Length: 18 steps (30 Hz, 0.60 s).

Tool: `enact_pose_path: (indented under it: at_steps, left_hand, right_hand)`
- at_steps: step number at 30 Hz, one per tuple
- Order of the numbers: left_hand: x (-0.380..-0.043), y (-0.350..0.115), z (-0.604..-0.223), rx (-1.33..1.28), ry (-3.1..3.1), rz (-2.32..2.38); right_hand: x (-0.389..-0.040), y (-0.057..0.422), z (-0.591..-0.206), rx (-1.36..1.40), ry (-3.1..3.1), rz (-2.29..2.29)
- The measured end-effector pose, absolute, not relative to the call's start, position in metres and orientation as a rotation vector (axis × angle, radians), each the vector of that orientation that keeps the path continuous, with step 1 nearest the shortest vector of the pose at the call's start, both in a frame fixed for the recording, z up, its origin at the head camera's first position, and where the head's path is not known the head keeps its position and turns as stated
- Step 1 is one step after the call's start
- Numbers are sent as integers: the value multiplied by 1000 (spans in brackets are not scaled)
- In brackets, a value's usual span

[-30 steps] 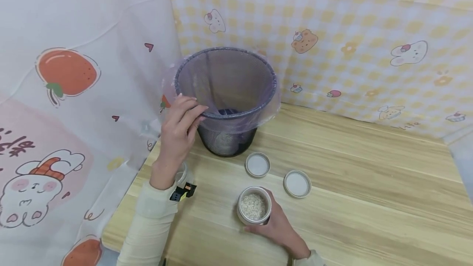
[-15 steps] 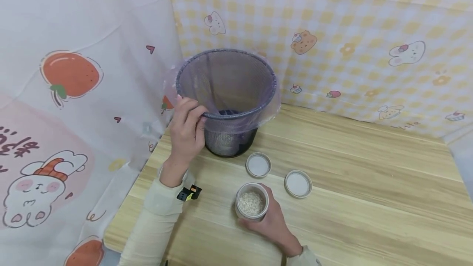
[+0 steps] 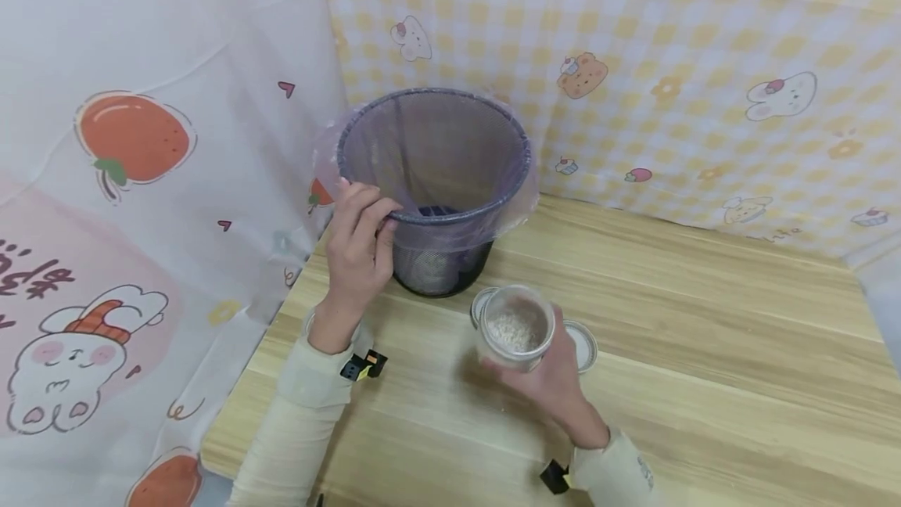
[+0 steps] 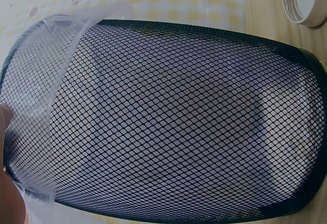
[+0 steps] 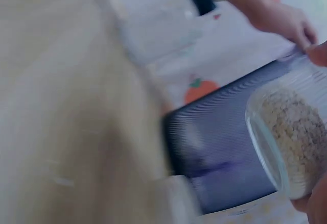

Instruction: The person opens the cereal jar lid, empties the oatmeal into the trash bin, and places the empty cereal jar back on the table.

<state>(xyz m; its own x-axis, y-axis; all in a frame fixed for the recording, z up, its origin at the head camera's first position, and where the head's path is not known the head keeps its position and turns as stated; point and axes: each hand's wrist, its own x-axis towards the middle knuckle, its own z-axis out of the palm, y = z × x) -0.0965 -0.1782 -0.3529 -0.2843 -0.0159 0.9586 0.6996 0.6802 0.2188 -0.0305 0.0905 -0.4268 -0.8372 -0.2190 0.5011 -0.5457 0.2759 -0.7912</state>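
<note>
A black mesh wastebasket with a thin clear purple-tinted bag folded over its rim stands near the back left in the head view. My left hand grips the bag and rim at the near left, fingers over the edge and thumb outside. In the left wrist view the mesh wall fills most of the picture. My right hand holds an uncapped glass jar above the table, just in front of the wastebasket. Pale flakes like oats lie inside it. The right wrist view is partly blurred.
Two round lids, a left lid and a right lid, lie on the wooden table, partly hidden by the jar and right hand. A clear round container is mostly hidden behind the left wrist. Printed cloth hangs behind.
My right hand has raised the jar off the table and carried it up and slightly right in the head view. My left hand shifted slightly right, then stayed on the rim.
</note>
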Motion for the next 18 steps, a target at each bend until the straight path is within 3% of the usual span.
enact_pose_path:
  at_steps: [11, 18]
  left_hand:
    - [-94, -177, -350, -535, -1716, -793]
    - [-93, -176, -349, -533, -1752, -803]
  right_hand:
    - [-78, 90, -339, 867, -2051, 1350]
    - [-98, 86, -284, 836, -2070, 1251]
